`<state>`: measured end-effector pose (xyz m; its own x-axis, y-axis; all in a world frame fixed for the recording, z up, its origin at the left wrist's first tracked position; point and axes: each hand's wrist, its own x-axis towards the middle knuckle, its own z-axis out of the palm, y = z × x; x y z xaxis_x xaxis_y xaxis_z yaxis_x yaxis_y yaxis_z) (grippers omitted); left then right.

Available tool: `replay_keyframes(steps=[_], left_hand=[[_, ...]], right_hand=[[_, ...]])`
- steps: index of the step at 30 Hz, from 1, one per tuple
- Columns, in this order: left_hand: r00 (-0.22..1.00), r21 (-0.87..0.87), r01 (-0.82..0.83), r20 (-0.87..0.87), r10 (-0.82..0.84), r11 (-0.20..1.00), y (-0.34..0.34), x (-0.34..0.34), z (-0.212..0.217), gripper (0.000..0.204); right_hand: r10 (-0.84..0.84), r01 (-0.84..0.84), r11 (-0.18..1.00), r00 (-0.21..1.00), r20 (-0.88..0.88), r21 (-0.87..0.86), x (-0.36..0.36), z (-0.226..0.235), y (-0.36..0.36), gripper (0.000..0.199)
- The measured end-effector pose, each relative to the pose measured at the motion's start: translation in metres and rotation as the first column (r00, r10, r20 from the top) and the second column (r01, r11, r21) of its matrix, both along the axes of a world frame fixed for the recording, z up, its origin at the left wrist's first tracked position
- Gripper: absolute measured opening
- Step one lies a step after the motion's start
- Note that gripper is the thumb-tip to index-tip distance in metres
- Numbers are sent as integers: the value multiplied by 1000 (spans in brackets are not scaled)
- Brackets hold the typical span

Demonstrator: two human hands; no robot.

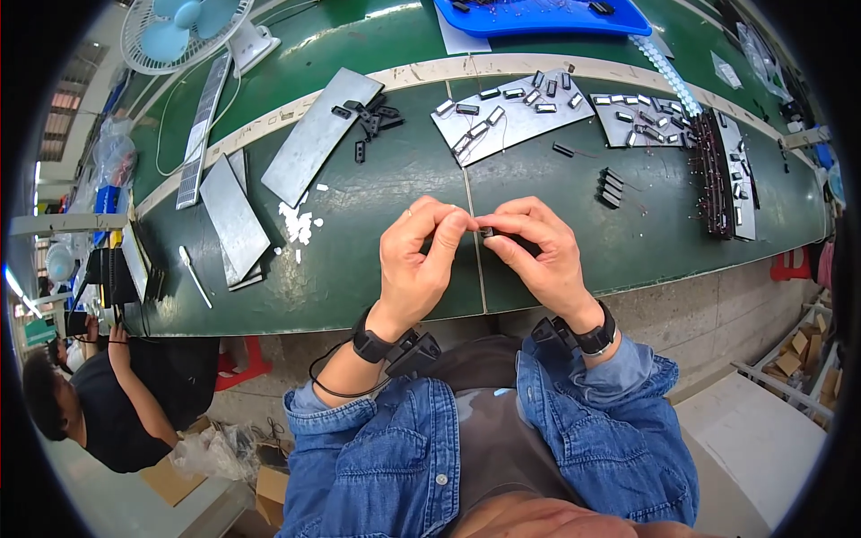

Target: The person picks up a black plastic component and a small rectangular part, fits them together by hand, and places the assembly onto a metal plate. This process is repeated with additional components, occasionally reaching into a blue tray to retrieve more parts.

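Observation:
Over the green table (359, 233), my two hands meet fingertip to fingertip near its front edge. My right hand (547, 255) pinches a small black rectangular part (487, 232) between thumb and forefinger. Beside that part, my left hand (420, 260) has its thumb and forefinger pressed together; whatever they grip is hidden. Ahead to the right, several small black oblong parts (611, 188) stand in a short row, with thin wires at their ends. Another single black part (563, 150) lies behind them, trailing a thin wire. White scraps (298, 224) are scattered left of my left hand.
Similar parts lie on grey plates (529, 125) at the back right, near a dark bundle (711, 179). Left are black pieces (372, 121), bare grey plates (314, 143) and a white pen-like tool (195, 276). A fan (186, 27) and blue tray (547, 22) stand behind. Someone sits far left.

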<state>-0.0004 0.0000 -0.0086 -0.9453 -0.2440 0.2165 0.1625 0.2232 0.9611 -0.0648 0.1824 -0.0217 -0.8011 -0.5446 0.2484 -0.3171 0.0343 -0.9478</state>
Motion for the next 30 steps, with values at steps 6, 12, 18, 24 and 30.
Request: replay_keyframes(steps=[6, 12, 18, 24, 30], left_hand=[[996, -39, -83, -17, 82, 996, -2, 1, -1, 17], [997, -22, -64, -45, 63, 998, -2, -1, -1, 17], [989, 0, -37, -145, 37, 999, 5, -7, 11, 13], [990, -502, 69, -72, -121, 862, 0, -5, -7, 18], [941, -594, 279, 11, -339, 755, -3, -5, 2, 18]], right_hand=[[-3, 3, 1000, 1000, -13, 22, 0, 0, 0, 28], [-6, 12, 999, 992, -123, 51, -3, -2, -1, 26], [-65, 65, 998, 985, 160, 7, -2, 1, 3, 24], [70, 32, 973, 903, 423, -228, 0, 0, 3, 21], [91, 11, 979, 867, 489, -202, -1, 5, 22, 16]])
